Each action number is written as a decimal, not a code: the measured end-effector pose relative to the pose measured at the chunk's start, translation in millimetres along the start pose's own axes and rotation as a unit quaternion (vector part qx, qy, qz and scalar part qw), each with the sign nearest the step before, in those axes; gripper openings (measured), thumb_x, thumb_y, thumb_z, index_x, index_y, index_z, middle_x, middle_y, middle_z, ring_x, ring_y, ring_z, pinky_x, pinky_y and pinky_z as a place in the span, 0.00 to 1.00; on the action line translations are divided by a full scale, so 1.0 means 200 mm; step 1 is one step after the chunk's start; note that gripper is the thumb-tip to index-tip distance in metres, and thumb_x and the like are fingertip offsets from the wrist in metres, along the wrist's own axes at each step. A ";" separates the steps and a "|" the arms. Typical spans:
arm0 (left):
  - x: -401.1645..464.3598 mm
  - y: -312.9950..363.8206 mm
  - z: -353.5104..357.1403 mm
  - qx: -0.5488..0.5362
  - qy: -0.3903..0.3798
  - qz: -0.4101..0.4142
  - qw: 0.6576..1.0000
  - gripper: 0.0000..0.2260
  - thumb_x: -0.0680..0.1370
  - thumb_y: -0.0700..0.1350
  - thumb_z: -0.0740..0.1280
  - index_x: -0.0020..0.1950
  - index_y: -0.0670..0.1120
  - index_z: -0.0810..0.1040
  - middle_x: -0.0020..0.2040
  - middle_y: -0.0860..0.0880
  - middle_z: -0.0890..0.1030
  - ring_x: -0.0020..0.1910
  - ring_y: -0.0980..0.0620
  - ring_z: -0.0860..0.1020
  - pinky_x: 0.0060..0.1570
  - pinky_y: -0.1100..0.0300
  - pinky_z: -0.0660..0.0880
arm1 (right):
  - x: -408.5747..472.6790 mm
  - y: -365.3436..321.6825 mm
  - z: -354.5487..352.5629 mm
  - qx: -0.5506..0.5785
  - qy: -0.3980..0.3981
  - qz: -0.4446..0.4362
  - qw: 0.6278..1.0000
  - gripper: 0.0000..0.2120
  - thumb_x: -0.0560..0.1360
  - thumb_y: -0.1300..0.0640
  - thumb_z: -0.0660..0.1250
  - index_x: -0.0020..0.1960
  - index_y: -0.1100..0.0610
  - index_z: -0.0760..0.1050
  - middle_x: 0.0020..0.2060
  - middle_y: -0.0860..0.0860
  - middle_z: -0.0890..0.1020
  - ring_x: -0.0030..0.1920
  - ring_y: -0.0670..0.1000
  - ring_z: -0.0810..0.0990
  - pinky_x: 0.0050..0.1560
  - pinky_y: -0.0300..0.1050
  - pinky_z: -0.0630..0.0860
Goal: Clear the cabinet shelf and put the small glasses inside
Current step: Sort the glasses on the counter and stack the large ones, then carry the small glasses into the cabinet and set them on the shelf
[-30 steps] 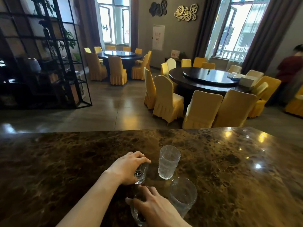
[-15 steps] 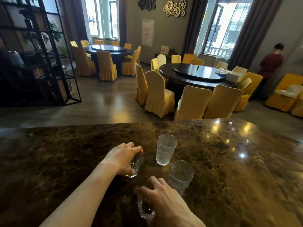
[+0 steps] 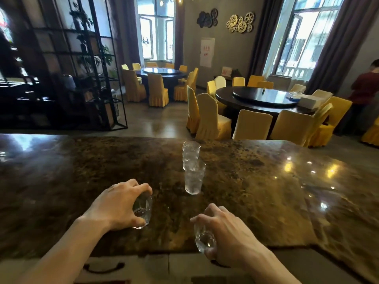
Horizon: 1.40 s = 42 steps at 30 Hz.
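Observation:
My left hand (image 3: 118, 204) grips a small clear glass (image 3: 142, 211) from above, low over the dark marble counter (image 3: 256, 181). My right hand (image 3: 227, 232) holds a second small glass (image 3: 205, 239) at the counter's near edge. Two taller textured glasses stand upright on the counter beyond my hands, the nearer tall glass (image 3: 193, 177) in front of the farther tall glass (image 3: 190, 153). Below the counter edge a pale cabinet front with a dark handle (image 3: 103, 267) shows; its inside is hidden.
A black metal shelf rack (image 3: 82, 78) stands at the left beyond the counter. Round dark tables (image 3: 264, 99) with yellow-covered chairs (image 3: 211, 119) fill the room. A person in a red top (image 3: 365, 87) stands at the far right.
Both hands have drawn back toward the near counter edge with their small glasses. The view has pulled back, so the tall glasses sit farther off and the cabinet front shows.

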State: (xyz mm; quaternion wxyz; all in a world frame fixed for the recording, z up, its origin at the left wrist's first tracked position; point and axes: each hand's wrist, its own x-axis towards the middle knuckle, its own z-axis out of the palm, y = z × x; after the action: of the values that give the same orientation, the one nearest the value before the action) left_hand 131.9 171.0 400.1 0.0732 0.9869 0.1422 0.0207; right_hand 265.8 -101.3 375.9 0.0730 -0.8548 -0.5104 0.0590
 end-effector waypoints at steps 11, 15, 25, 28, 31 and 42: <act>-0.59 0.37 0.09 0.017 -0.003 -0.009 1.000 0.33 0.64 0.65 0.76 0.66 0.67 0.68 0.55 0.63 0.70 0.51 0.59 0.73 0.51 0.63 0.74 | -0.56 0.08 -0.16 -0.018 0.011 0.081 0.997 0.37 0.66 0.46 0.80 0.70 0.37 0.69 0.57 0.45 0.72 0.59 0.50 0.74 0.57 0.49 0.78; -0.66 0.36 0.07 0.015 -0.004 -0.003 1.000 0.32 0.64 0.65 0.76 0.64 0.67 0.67 0.55 0.63 0.71 0.53 0.58 0.74 0.52 0.62 0.75 | -0.63 0.03 -0.17 -0.016 0.024 0.105 0.994 0.36 0.66 0.46 0.80 0.69 0.35 0.69 0.56 0.45 0.72 0.58 0.49 0.74 0.55 0.47 0.78; -0.80 0.25 0.13 -0.015 -0.002 -0.005 1.000 0.31 0.65 0.64 0.76 0.64 0.66 0.68 0.57 0.60 0.72 0.57 0.56 0.73 0.55 0.58 0.75 | -0.61 -0.21 -0.06 -0.009 0.010 0.121 0.993 0.36 0.66 0.46 0.80 0.70 0.37 0.69 0.60 0.46 0.72 0.59 0.50 0.74 0.56 0.47 0.78; -0.84 0.20 0.27 -0.027 -0.015 -0.013 0.999 0.32 0.65 0.64 0.77 0.66 0.66 0.68 0.60 0.60 0.72 0.58 0.56 0.74 0.56 0.57 0.77 | -0.59 -0.26 0.06 -0.020 -0.007 0.124 0.992 0.38 0.66 0.47 0.80 0.71 0.37 0.68 0.61 0.46 0.71 0.60 0.50 0.72 0.56 0.50 0.79; -0.89 0.16 0.47 -0.039 -0.039 -0.016 0.998 0.32 0.66 0.63 0.77 0.66 0.66 0.67 0.62 0.60 0.72 0.59 0.56 0.74 0.58 0.57 0.76 | -0.57 -0.31 0.25 -0.012 -0.022 0.131 0.991 0.38 0.66 0.47 0.80 0.72 0.37 0.67 0.61 0.46 0.71 0.61 0.51 0.72 0.56 0.50 0.79; -0.84 -0.06 1.39 -0.043 -0.141 -0.031 0.989 0.35 0.67 0.63 0.75 0.71 0.65 0.64 0.66 0.56 0.69 0.64 0.50 0.72 0.57 0.50 0.77 | -0.46 -0.23 1.31 0.042 -0.077 0.153 0.984 0.34 0.72 0.47 0.75 0.73 0.41 0.63 0.73 0.54 0.66 0.72 0.61 0.66 0.62 0.56 0.75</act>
State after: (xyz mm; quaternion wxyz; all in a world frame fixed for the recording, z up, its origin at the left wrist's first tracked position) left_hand -14.9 95.9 119.4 0.1355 0.9710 0.1598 -0.1149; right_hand 137.0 -143.1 129.9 0.0590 -0.9118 -0.3752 0.1564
